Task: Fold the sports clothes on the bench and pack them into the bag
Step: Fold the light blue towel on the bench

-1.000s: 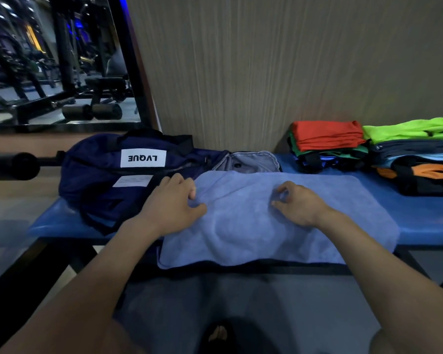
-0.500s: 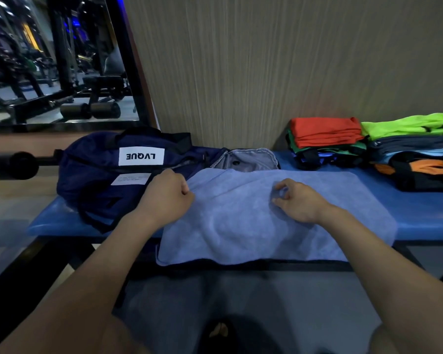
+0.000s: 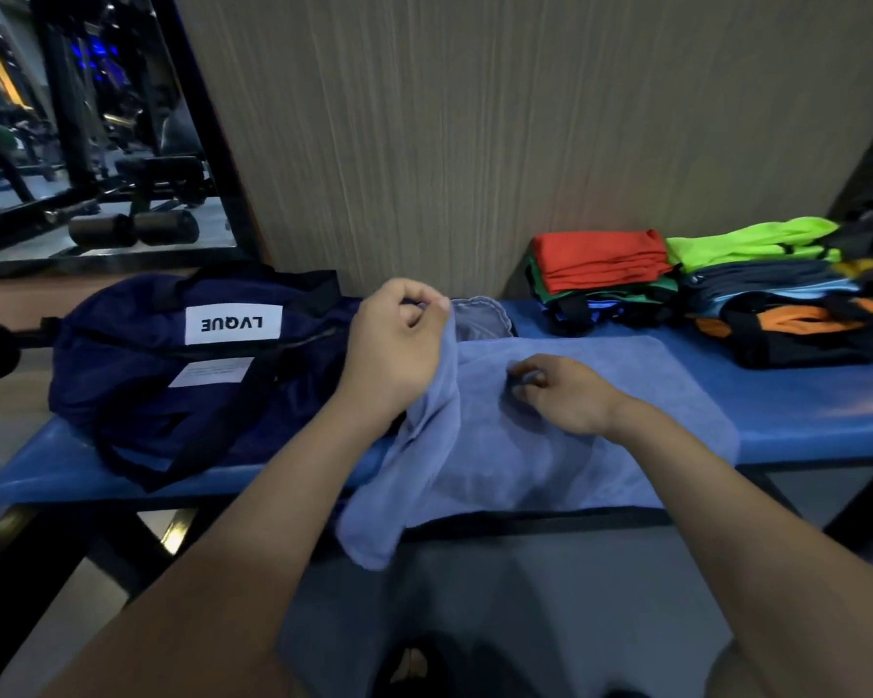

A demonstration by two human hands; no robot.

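Since a second ago your left hand (image 3: 396, 340) has lifted the towel's (image 3: 575, 435) left corner off the bench (image 3: 802, 405), pinching it. Your right hand (image 3: 563, 392) pinches the middle. Its long axis runs left-right, so fold rightward; bag (image 3: 182, 365) lies left.
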